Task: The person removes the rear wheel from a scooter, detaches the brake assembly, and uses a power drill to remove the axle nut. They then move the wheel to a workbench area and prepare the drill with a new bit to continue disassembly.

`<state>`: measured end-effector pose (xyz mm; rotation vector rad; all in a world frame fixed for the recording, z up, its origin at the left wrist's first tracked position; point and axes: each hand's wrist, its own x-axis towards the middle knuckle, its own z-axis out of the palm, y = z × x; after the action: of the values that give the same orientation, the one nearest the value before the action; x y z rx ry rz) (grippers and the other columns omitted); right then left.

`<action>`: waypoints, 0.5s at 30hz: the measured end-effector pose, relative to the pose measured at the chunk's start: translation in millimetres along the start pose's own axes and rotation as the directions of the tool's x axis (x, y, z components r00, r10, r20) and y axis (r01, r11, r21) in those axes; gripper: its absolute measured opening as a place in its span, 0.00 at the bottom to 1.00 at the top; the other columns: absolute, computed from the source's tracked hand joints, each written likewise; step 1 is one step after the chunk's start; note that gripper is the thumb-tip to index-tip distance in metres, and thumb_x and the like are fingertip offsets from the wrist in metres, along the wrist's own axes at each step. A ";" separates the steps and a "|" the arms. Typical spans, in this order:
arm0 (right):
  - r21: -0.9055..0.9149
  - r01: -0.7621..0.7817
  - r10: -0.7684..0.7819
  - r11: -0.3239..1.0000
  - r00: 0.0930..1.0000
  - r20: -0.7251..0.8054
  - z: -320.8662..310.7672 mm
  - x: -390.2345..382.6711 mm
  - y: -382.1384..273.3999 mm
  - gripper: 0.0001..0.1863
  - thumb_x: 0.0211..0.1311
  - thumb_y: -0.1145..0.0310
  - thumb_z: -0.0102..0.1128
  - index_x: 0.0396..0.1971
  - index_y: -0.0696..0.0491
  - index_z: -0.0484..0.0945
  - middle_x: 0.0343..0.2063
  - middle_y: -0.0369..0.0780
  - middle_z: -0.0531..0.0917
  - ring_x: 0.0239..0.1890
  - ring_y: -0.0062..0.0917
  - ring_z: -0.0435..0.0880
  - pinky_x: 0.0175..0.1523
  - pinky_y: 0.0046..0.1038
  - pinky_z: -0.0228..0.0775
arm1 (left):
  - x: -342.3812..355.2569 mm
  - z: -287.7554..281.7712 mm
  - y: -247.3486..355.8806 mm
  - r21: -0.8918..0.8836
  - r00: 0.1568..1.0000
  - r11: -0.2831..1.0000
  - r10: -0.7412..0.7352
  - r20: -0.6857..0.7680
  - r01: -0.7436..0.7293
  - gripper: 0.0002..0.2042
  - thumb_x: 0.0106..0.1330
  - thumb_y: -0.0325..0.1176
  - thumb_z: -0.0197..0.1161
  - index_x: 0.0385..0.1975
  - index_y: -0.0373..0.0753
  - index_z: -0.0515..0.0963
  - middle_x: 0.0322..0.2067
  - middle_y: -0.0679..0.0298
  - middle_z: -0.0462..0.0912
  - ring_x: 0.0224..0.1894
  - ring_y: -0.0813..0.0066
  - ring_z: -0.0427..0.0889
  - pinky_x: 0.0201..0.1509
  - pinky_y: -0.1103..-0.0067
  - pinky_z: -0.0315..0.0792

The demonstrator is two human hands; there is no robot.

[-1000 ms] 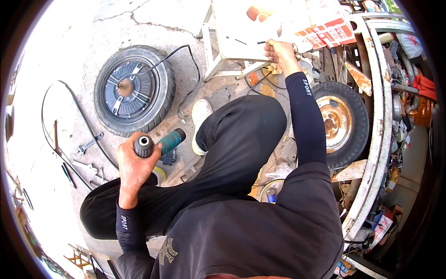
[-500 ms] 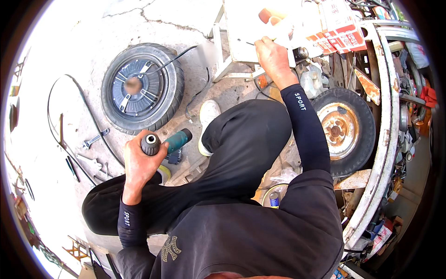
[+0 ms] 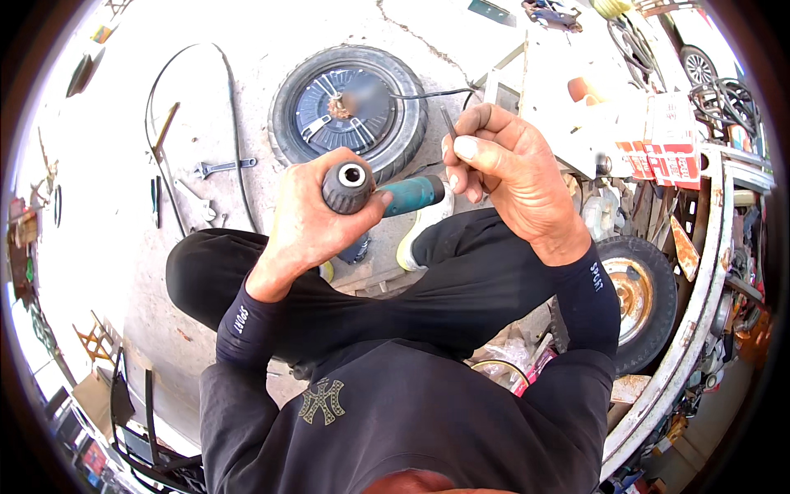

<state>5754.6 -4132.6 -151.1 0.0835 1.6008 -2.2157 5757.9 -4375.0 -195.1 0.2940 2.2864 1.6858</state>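
A cordless drill with a teal body is gripped in my left hand, wrapped round it just behind the black chuck. The chuck points up and its round hole shows no bit in it. My right hand is raised to the right of the drill, apart from it. Between its thumb and fingers it pinches a thin dark rod that looks like a drill bit, sticking up past the fingertips. Beyond both hands a wheel with a black tyre and a dark hub lies flat.
An adjustable wrench, pliers and a looped black cable lie on the ground at left. A white stand is at far right, near a red-and-white box. A rusty-rimmed wheel leans beside a curved metal frame.
My right hand has come back from the white stand toward the drill, with the thin bit now plainly seen in it. The drill sits higher and further right in view; the view itself has shifted.
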 end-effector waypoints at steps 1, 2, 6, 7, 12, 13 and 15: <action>0.074 -0.013 0.015 0.997 1.000 -0.024 16.9 2.2 3.7 0.11 0.69 0.71 0.60 0.48 0.56 0.74 0.35 0.40 0.84 0.31 0.22 0.85 0.28 0.17 0.72 | 0.0 -2.8 5.0 -0.017 1.000 1.000 0.006 -0.017 -0.006 0.10 0.52 0.32 0.74 0.26 0.36 0.78 0.19 0.63 0.80 0.23 0.80 0.79 0.31 0.77 0.74; 0.147 0.007 -0.008 0.989 1.000 0.007 30.2 4.6 10.5 0.11 0.70 0.72 0.58 0.49 0.55 0.73 0.36 0.41 0.84 0.32 0.22 0.85 0.28 0.17 0.73 | -2.3 -5.6 7.2 -0.017 0.999 0.999 0.034 -0.039 -0.034 0.10 0.51 0.32 0.73 0.26 0.36 0.78 0.19 0.63 0.80 0.23 0.79 0.79 0.30 0.76 0.74; 0.346 0.042 -0.083 0.937 0.991 0.104 62.8 12.9 39.9 0.13 0.71 0.74 0.53 0.52 0.58 0.75 0.42 0.43 0.83 0.35 0.25 0.85 0.31 0.18 0.76 | -15.3 -21.0 2.1 -0.048 0.994 0.998 0.024 -0.110 -0.029 0.11 0.51 0.32 0.73 0.27 0.36 0.78 0.20 0.63 0.81 0.23 0.78 0.80 0.31 0.76 0.74; 0.312 0.038 -0.072 0.949 0.992 0.099 69.5 12.6 42.7 0.15 0.70 0.75 0.53 0.54 0.59 0.75 0.43 0.44 0.82 0.37 0.26 0.84 0.31 0.19 0.76 | -17.5 -22.8 0.6 -0.057 0.991 0.998 0.014 -0.132 -0.021 0.11 0.50 0.32 0.73 0.27 0.36 0.78 0.20 0.63 0.81 0.24 0.78 0.80 0.31 0.76 0.74; 0.197 0.093 -0.132 0.976 0.972 0.194 77.7 17.5 50.3 0.25 0.66 0.79 0.54 0.63 0.64 0.69 0.47 0.45 0.80 0.44 0.26 0.82 0.41 0.22 0.76 | -20.7 -25.6 -13.3 -0.035 0.990 0.998 -0.051 -0.134 0.046 0.13 0.50 0.35 0.74 0.30 0.36 0.79 0.21 0.58 0.82 0.24 0.73 0.83 0.32 0.75 0.75; 0.204 0.076 -0.115 0.976 0.976 0.186 79.8 19.6 49.4 0.25 0.66 0.80 0.55 0.63 0.63 0.69 0.47 0.44 0.80 0.43 0.25 0.81 0.43 0.22 0.74 | -20.1 -24.7 -15.0 -0.039 0.989 0.999 -0.043 -0.140 0.038 0.13 0.50 0.35 0.74 0.30 0.36 0.80 0.21 0.58 0.82 0.25 0.71 0.83 0.33 0.75 0.76; 0.208 0.060 -0.095 0.976 0.981 0.167 78.9 21.4 50.8 0.24 0.66 0.80 0.54 0.63 0.63 0.69 0.46 0.44 0.80 0.42 0.24 0.81 0.42 0.21 0.75 | -19.0 -23.0 -16.4 -0.052 0.991 0.998 -0.048 -0.127 0.042 0.12 0.51 0.33 0.73 0.31 0.36 0.79 0.22 0.62 0.81 0.26 0.76 0.80 0.32 0.78 0.74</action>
<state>5767.5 -4224.8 -175.8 -0.1175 1.3039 -2.3673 5767.9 -4406.8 -202.5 0.1259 2.3179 1.7833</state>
